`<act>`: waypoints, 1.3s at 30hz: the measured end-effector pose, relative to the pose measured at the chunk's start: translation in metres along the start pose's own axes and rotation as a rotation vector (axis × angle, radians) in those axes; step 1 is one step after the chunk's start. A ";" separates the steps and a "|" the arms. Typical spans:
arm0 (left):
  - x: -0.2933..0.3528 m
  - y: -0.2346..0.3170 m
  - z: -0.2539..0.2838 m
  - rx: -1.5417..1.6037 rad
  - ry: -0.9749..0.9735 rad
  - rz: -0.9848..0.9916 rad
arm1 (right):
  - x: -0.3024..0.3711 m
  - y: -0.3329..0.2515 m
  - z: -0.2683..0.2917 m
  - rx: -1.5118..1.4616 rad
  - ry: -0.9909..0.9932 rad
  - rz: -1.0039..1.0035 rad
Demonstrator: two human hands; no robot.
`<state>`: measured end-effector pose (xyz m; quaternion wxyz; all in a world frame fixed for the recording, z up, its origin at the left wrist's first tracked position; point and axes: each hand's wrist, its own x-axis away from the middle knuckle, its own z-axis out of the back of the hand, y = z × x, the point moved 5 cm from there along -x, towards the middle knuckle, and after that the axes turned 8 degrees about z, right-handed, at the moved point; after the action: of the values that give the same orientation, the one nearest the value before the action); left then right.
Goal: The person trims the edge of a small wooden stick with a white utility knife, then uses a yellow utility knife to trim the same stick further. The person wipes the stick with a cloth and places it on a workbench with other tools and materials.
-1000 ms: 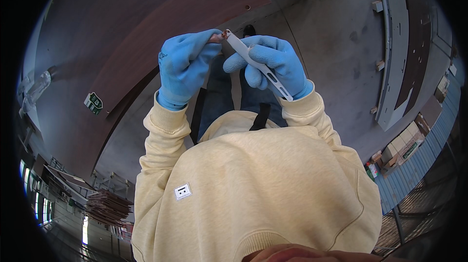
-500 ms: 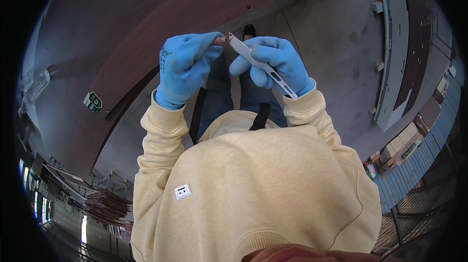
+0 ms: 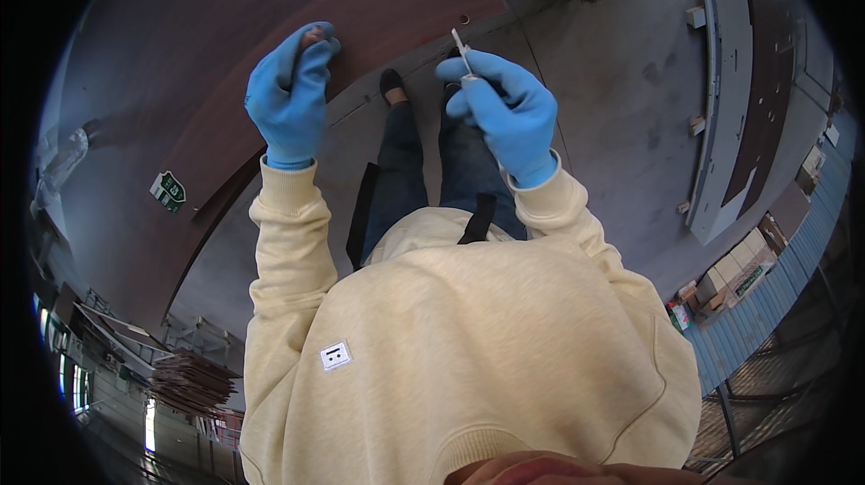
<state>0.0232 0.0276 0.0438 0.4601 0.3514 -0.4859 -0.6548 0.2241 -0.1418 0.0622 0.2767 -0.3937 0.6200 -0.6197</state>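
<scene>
We locate the slim pale tool (image 3: 461, 48) at the fingertips of the right hand (image 3: 511, 115), where thumb and fingers pinch it by its lower part. We see it nearly edge-on, its free end directed away from the body and well apart from the left hand (image 3: 290, 93). Both hands wear blue gloves. We note the left fingers curled inward, with a pinkish-brown bit among their tips; we cannot tell whether it is bare skin or a held piece.

Below the hands, we see 2 dark shoes (image 3: 392, 84) on the grey floor (image 3: 622, 115). To the left, we identify a large reddish-brown panel (image 3: 198, 79) with 2 round holes near its edge and a green-and-white label (image 3: 168, 191). To the right, we find a pale-and-brown panel (image 3: 761, 88) and, nearer the body, cardboard boxes (image 3: 723, 278) beside a blue corrugated surface (image 3: 761, 305).
</scene>
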 end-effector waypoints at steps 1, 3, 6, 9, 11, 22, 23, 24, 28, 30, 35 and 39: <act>-0.001 -0.006 0.002 0.050 0.015 -0.027 | -0.005 0.003 -0.001 0.178 -0.056 0.225; -0.002 -0.011 0.002 0.008 0.019 -0.098 | -0.007 0.006 -0.001 0.511 -0.129 0.423; -0.001 -0.013 0.001 -0.026 0.028 -0.143 | -0.006 0.010 -0.007 0.760 -0.160 0.534; -0.002 -0.015 0.000 -0.024 0.024 -0.142 | -0.005 0.012 -0.011 0.826 -0.140 0.546; -0.002 -0.014 0.001 -0.043 0.024 -0.148 | -0.007 0.013 -0.012 0.855 -0.124 0.535; -0.002 -0.011 0.001 -0.066 0.011 -0.151 | -0.006 0.024 -0.014 0.928 -0.120 0.540; -0.002 -0.011 0.000 -0.069 0.010 -0.150 | -0.006 0.024 -0.014 0.934 -0.114 0.547; -0.003 -0.011 0.000 -0.072 0.009 -0.149 | -0.006 0.024 -0.015 0.947 -0.115 0.541; -0.003 -0.011 0.000 -0.059 0.000 -0.131 | -0.005 0.021 -0.019 0.991 -0.112 0.515; -0.003 -0.014 0.001 -0.078 0.005 -0.135 | -0.003 0.020 -0.019 1.008 -0.103 0.510; -0.001 -0.017 0.002 -0.102 0.030 -0.143 | 0.007 0.031 -0.010 1.035 -0.095 0.533; -0.004 -0.008 -0.001 -0.104 0.020 -0.137 | 0.010 0.020 -0.006 0.944 -0.083 0.495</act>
<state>0.0238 0.0321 0.0355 0.4366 0.3662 -0.4215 -0.7055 0.2110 -0.1486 0.0441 0.5858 -0.0925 0.3365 -0.7315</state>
